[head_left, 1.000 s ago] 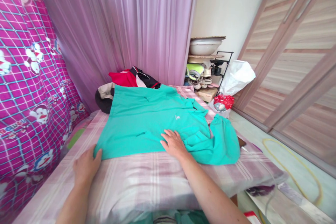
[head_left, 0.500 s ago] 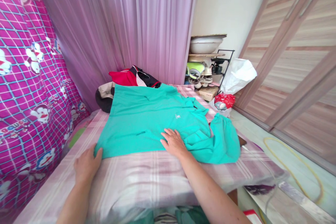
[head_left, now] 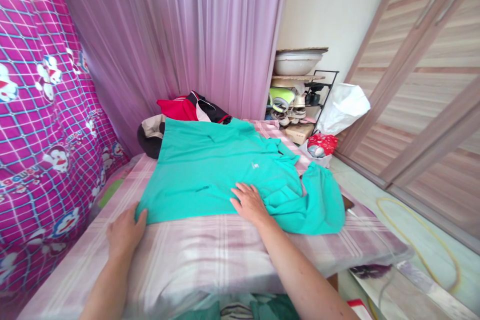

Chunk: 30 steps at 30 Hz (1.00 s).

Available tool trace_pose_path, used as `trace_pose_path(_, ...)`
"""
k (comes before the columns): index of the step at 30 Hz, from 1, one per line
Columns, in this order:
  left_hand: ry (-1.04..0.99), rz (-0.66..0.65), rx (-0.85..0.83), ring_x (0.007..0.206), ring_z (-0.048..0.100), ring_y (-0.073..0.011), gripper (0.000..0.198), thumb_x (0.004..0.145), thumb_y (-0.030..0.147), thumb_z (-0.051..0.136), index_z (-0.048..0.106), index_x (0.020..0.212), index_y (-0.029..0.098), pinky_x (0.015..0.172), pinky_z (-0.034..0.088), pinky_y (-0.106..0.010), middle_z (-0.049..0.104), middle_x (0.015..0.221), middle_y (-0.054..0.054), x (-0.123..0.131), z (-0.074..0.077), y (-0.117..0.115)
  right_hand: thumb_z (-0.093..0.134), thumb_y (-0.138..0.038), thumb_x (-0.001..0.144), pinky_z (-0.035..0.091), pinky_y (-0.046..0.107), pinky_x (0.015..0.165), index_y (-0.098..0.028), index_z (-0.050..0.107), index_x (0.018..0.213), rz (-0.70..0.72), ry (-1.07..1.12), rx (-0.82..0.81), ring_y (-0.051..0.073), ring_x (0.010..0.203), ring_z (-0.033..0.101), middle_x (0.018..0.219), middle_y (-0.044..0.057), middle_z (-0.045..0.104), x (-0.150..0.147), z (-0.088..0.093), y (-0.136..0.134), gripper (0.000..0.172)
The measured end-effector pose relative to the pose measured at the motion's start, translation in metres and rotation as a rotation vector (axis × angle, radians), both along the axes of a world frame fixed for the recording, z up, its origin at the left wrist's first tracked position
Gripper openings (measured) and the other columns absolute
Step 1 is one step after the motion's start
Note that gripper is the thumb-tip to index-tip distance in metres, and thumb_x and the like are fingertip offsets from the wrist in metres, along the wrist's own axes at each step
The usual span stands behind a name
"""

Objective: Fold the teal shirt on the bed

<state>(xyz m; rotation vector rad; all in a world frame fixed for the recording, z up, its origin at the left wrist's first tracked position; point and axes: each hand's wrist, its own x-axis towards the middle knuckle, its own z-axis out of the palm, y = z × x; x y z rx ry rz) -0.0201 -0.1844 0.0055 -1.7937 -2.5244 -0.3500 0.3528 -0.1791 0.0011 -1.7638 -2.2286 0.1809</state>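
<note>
A teal jacket (head_left: 195, 165) with a small white chest logo and dark pocket marks lies spread on a checked bedcloth-like cover (head_left: 180, 255). Its hem faces left; the near sleeve (head_left: 324, 200) is bunched and bent at the right. At the near hem corner, my left hand (head_left: 125, 227) has the fabric between thumb and forefinger, the other fingers partly hidden. My right hand (head_left: 249, 202) rests flat on the jacket's near side below the logo, fingers stretched out.
Behind the jacket lie red and black clothing (head_left: 195, 107) and a black-and-beige item (head_left: 150, 137). A purple curtain (head_left: 180, 35) hangs at the back. Beyond the right edge stand a shoe rack (head_left: 318, 95), a white bag (head_left: 345, 107) and a wooden wardrobe (head_left: 420, 110).
The view has shifted slightly. Both hands stay in nearly the same places on the jacket, which looks unchanged.
</note>
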Motion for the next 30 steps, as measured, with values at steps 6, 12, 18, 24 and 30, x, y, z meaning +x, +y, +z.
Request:
trace_pose_path(6,-0.018,0.001,0.012,0.13,0.054,-0.0371,0.065,0.097,0.046,0.027,0.052,0.143,0.008,0.109,0.038,-0.058,0.059,0.14,-0.021,-0.001,-0.0015,0.0001,0.044,-0.041,0.101,0.023,0.047,0.12,-0.026,0.058,0.14,0.003,-0.001,0.001,0.024,0.142,0.04,0.153,0.009,0.049,0.0002,-0.0015,0.0012,0.045)
trace_pose_path(12,-0.008,0.003,-0.018,0.13,0.054,-0.0366,0.066,0.096,0.046,0.025,0.051,0.144,0.008,0.108,0.039,-0.056,0.06,0.14,-0.02,-0.0005,0.0012,0.0005,0.044,-0.041,0.101,0.023,0.046,0.12,-0.025,0.058,0.14,-0.001,0.0,0.0,0.024,0.143,0.04,0.153,0.009,0.048,-0.0003,-0.0012,0.0003,0.045)
trace_pose_path(18,0.002,0.002,-0.03,0.129,0.055,-0.036,0.066,0.097,0.047,0.025,0.051,0.144,0.009,0.108,0.04,-0.055,0.06,0.14,-0.02,-0.0021,0.0008,0.0014,0.043,-0.042,0.101,0.022,0.047,0.12,-0.026,0.057,0.141,-0.004,0.007,-0.007,0.023,0.143,0.039,0.154,0.008,0.048,0.0,-0.002,0.001,0.045)
trace_pose_path(24,0.006,-0.003,0.02,0.127,0.056,-0.0365,0.065,0.096,0.048,0.027,0.053,0.143,0.011,0.106,0.042,-0.055,0.063,0.136,-0.019,-0.006,-0.0051,0.0034,0.044,-0.042,0.101,0.022,0.047,0.12,-0.025,0.058,0.14,0.0,0.01,-0.013,0.024,0.143,0.039,0.154,0.008,0.048,-0.0001,-0.0001,0.0004,0.045)
trace_pose_path(30,0.012,0.0,0.016,0.126,0.057,-0.0374,0.066,0.096,0.048,0.026,0.053,0.143,0.01,0.104,0.043,-0.055,0.063,0.136,-0.019,-0.0051,-0.0047,0.0041,0.045,-0.042,0.101,0.022,0.047,0.12,-0.027,0.058,0.14,-0.001,0.011,-0.009,0.023,0.143,0.039,0.153,0.008,0.049,-0.0003,0.0022,-0.0008,0.044)
